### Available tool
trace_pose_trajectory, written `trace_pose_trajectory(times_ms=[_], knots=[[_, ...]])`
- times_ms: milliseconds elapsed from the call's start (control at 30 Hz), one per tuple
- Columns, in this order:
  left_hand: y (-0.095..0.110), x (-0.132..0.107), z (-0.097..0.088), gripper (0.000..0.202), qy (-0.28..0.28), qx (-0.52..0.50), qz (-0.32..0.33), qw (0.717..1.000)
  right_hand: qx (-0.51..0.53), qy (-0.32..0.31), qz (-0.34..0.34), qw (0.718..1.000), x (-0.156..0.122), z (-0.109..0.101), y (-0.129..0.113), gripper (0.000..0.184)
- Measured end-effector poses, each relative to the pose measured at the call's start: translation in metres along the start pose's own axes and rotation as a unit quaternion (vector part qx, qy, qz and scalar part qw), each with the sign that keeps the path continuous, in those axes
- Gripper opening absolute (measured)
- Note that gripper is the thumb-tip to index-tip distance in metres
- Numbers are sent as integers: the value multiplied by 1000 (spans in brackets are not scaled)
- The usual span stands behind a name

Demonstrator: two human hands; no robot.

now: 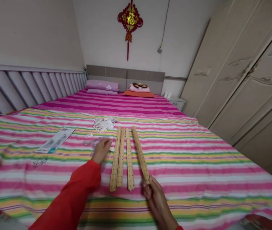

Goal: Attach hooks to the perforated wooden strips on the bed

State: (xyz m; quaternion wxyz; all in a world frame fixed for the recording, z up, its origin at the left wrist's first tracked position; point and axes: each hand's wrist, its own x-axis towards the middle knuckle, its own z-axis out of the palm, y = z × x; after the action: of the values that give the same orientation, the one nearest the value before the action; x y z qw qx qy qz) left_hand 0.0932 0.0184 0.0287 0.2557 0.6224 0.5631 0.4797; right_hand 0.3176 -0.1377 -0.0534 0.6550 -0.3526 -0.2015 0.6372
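Observation:
My right hand [156, 195] grips the near end of a long tan strip [140, 153] with rows of small holes, thumb on top. The strip slants away from me. To its left, three similar perforated strips lie lengthwise: one on the right [129, 163], one in the middle [121, 159] and one on the left [115, 159]. My left hand [101, 150] is beside the leftmost strip, over clear plastic bags [95, 143]. Its fingers are drawn together, and what they hold, if anything, is hidden. A small white piece [112, 149] lies by its fingertips.
Crumpled printed papers [104, 124] lie beyond the strips. At left are a flat package [56, 140] and a tangle of thin wire or cord [40, 161]. The bed has a striped cover [186, 150], a slatted rail [30, 86] on the left and folded bedding [102, 86] at the headboard.

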Motion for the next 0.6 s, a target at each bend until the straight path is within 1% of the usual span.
trace_pose_trajectory(times_ms=[33,100,133,200,267,333,400,500,600], knots=[[0,-14,3,34,-23,-28,13,999,-3,-3,3,1000,4,-1,4,32],[-6,-45,12,32,-50,-34,1,998,-26,-4,0,1000,8,-3,14,34],[-10,-61,17,34,-52,-20,7,998,-46,-3,-6,999,9,-4,18,36],[-23,-89,26,35,-50,25,38,998,-97,-2,-15,995,9,-5,26,41],[-38,-109,35,38,-34,83,51,995,-149,-1,-12,989,7,-6,31,47],[-49,-120,43,44,-28,133,67,988,-182,-1,-11,983,6,-4,33,52],[-56,-125,48,46,-36,173,91,980,-192,-3,-23,981,6,-2,34,57],[-59,-125,51,43,-52,214,122,968,-192,-15,-33,981,8,2,37,64],[-60,-125,51,44,-63,241,126,960,-185,-21,-33,982,10,3,41,68]])
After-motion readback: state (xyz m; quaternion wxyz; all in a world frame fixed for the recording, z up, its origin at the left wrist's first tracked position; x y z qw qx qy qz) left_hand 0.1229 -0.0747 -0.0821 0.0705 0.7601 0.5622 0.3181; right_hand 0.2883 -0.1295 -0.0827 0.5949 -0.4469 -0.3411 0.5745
